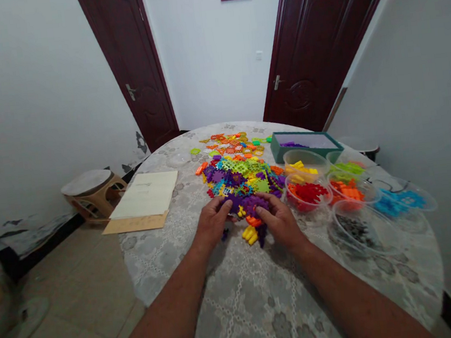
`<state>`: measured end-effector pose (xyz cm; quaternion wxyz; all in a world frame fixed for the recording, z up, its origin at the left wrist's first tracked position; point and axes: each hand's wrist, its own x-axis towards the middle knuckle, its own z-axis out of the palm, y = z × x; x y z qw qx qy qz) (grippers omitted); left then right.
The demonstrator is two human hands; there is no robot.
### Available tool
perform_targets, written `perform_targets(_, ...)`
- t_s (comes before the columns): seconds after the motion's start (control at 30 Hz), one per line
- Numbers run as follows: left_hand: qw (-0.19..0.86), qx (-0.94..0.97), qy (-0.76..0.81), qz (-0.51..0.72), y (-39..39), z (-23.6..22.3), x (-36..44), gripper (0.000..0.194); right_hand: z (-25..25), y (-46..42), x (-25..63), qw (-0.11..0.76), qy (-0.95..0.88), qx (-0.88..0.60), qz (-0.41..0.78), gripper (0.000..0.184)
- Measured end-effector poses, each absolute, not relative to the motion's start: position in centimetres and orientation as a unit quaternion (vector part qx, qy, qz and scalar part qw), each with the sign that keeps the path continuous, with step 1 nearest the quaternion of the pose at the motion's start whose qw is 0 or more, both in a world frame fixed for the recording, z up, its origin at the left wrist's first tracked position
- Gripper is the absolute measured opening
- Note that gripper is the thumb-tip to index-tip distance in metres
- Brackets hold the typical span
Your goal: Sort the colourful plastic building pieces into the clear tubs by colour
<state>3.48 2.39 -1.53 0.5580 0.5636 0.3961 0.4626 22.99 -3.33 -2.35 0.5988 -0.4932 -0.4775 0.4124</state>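
Observation:
My left hand pinches a dark purple plastic gear at its edge. Another purple gear is gripped between thumb and fingers of my right hand. The two gears are close together; whether they are joined I cannot tell. Just below them on the tablecloth lie yellow pieces, orange pieces and a dark purple piece. Right behind my hands rises a heap of colourful gears and building pieces.
Clear tubs of sorted pieces stand at the right: yellow, red, orange, blue and grey. Behind them is a green box. Loose pieces lie farther back. Paper overhangs the left table edge.

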Motion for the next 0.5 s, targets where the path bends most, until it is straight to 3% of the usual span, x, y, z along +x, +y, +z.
perform_targets(0.1,0.589,0.506,0.392,0.494,3.0,-2.0,3.4,0.036,-2.3,-2.9,23.7,0.609,-0.438,-0.510,0.421,0.034)
perform_targets(0.23,0.581,0.524,0.389,0.487,2.9,-2.3,3.4,0.034,-2.5,-2.8,23.7,0.641,-0.387,-0.460,0.477,0.033)
perform_targets(0.5,0.515,0.665,0.365,0.398,1.4,-1.2,3.6,0.036,-2.4,-3.7,23.0,0.571,-0.466,-0.455,0.499,0.031)
